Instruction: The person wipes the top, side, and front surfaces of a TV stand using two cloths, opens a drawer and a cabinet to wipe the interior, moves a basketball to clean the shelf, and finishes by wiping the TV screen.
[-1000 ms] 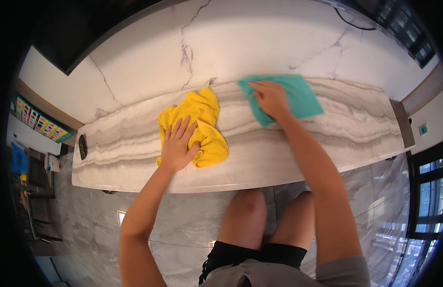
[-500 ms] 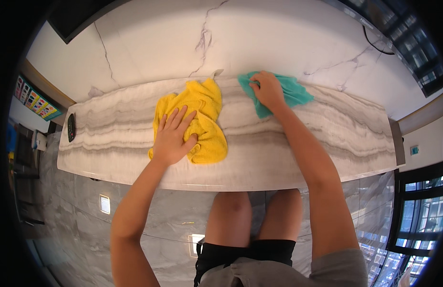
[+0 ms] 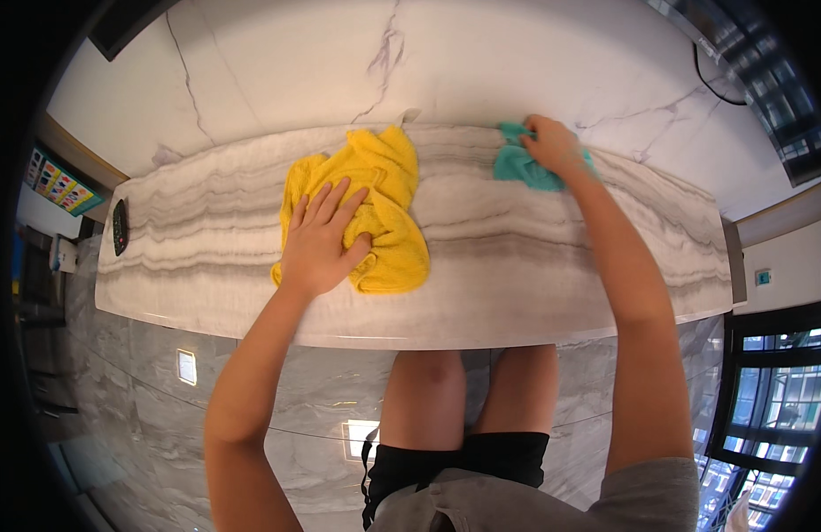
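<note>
My left hand [image 3: 320,241] lies flat with fingers spread on a crumpled yellow towel [image 3: 388,191], left of the middle of a marble-patterned table [image 3: 499,293]. Folds of the towel bunch up around its thumb and fingertips. Farther off to the right, at the table's back edge, my right hand [image 3: 555,144] is closed over a teal cloth [image 3: 522,167] and presses it to the surface. The fingers bend into the cloth; part of it is hidden beneath the hand.
A black remote control [image 3: 120,227] rests at the table's left end. Behind the table rises a white wall [image 3: 286,71] with dark veins. A screen [image 3: 756,84] hangs at the upper right. Grey tiled floor [image 3: 153,372] shows below the near edge.
My right hand has slid the teal cloth to the right along the back of the table, and the cloth is more bunched. My left hand stays on the yellow towel. The view has shifted slightly.
</note>
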Tool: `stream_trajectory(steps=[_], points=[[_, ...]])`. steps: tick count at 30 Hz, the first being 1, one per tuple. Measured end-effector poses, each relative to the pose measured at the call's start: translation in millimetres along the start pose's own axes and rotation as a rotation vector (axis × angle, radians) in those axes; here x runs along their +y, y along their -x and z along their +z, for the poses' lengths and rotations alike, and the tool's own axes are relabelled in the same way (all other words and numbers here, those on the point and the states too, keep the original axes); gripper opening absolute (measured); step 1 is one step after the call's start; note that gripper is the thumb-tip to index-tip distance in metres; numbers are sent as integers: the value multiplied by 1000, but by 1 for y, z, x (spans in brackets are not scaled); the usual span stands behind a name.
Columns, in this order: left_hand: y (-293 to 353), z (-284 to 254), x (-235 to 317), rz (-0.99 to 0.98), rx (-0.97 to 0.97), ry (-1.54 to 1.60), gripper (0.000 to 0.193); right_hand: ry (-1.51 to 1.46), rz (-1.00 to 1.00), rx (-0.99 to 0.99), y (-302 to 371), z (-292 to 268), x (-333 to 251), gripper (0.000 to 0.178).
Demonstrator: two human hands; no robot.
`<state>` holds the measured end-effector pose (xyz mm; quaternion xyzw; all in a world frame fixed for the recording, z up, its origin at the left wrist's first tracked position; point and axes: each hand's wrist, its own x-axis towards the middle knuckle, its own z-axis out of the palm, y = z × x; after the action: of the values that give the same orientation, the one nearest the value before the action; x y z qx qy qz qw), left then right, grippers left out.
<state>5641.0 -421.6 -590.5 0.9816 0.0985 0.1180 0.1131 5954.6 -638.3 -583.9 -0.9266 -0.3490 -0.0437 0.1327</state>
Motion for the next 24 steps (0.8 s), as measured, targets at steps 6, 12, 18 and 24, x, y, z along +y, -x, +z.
stream_trajectory(steps=[6, 12, 18, 24], points=[[-5, 1, 4, 1, 21, -7, 55, 61, -40, -15, -6, 0, -19, 19], [-5, -2, 5, 3, 26, 1, 54, 111, 55, -117, -7, -18, -13, 21], [-4, 0, 0, 6, 25, -5, 54, 105, 35, -130, -6, -13, -29, 21], [-7, -1, 4, -3, 21, -24, 54, 97, -11, -93, -7, -6, -33, 22]])
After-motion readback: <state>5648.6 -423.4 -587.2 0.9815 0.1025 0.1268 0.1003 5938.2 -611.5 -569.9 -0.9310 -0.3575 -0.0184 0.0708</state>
